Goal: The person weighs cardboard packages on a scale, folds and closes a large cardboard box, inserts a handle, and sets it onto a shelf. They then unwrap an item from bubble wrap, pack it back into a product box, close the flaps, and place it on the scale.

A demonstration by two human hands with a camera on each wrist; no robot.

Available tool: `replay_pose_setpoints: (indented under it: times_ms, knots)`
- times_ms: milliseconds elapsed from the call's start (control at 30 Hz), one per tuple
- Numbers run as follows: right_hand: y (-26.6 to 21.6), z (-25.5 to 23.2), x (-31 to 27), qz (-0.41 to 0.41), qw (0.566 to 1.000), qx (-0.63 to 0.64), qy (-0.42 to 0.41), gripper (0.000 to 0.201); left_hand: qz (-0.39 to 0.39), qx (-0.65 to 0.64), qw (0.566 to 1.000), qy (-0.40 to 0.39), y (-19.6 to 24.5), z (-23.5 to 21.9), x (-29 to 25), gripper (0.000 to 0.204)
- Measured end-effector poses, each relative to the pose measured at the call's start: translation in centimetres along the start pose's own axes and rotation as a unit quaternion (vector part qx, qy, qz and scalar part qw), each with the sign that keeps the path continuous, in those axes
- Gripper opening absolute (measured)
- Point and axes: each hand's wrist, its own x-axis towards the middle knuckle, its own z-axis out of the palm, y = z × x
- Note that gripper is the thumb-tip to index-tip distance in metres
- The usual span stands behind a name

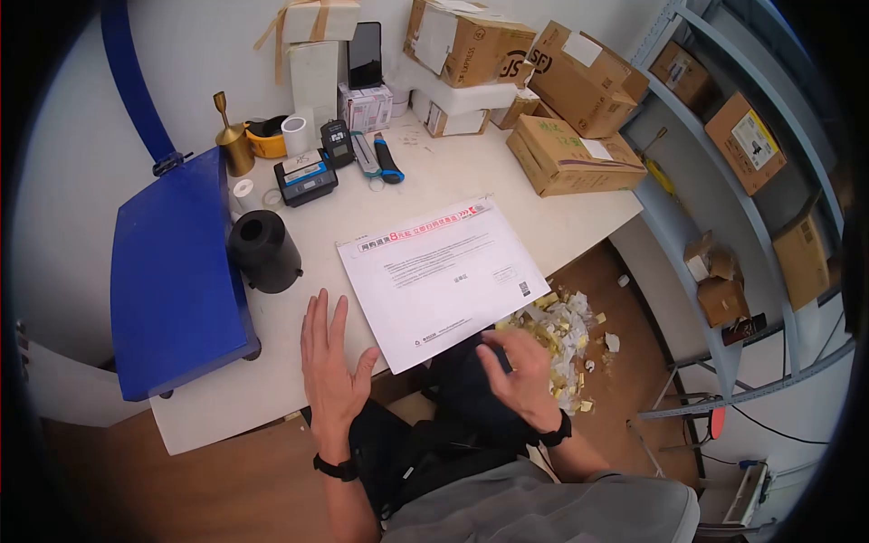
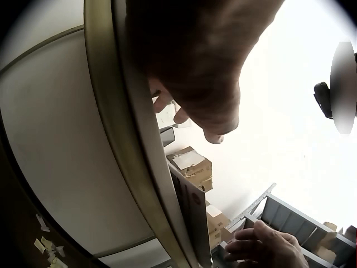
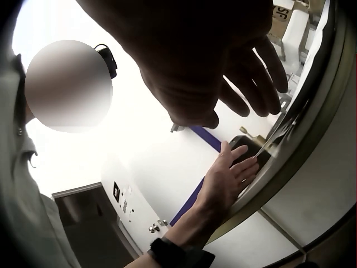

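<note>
A flat white printed envelope (image 1: pixel 444 281) with a red line of print lies on the white table (image 1: pixel 471 172), its lower corner reaching the front edge. To its left, my left hand (image 1: pixel 335 371) is held with fingers straight and thumb spread, close beside the envelope's lower left side. My right hand (image 1: pixel 525 366) is at the envelope's lower right edge, thumb apart from the fingers, holding nothing. The right wrist view shows the fingers of the right hand (image 3: pixel 245 72) loosely extended, with the left hand (image 3: pixel 223 178) across from it, also extended.
Left on the table are a blue platform (image 1: pixel 176 281), a black cylinder (image 1: pixel 264 252), a small label printer (image 1: pixel 306 176) and a cutter (image 1: pixel 387 161). Cardboard boxes (image 1: pixel 575 154) stand at the back right, near a metal shelf (image 1: pixel 688 244). Paper scraps (image 1: pixel 566 344) lie below the table's right side.
</note>
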Motion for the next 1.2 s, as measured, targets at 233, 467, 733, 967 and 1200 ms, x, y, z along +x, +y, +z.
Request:
replay_pose_setpoints:
  times_ms: [233,467,733,967,1200]
  knots:
    - [12.1,-2.9,-2.3,0.385,0.912,0.120,0.068,0.036,0.097,0.115,0.976,-0.157,0.9,-0.4,0.7,0.084]
    - [11.4,1.7,-1.4,0.432,0.737,0.520,-0.009,0.047,0.082,0.129,0.973,-0.175,0.9,0.0,0.8,0.079]
    - [9.9,2.3,0.0,0.430,0.749,0.505,-0.011,0.030,0.081,0.126,0.976,-0.157,1.0,0.1,0.8,0.079]
    - [9.7,2.8,-0.5,0.435,0.758,0.486,-0.020,0.032,0.080,0.111,0.979,-0.152,0.8,-0.1,0.6,0.080]
    - [7.9,1.9,0.0,0.401,0.786,0.467,0.053,0.029,0.079,0.077,0.985,-0.135,0.0,-0.3,0.1,0.078]
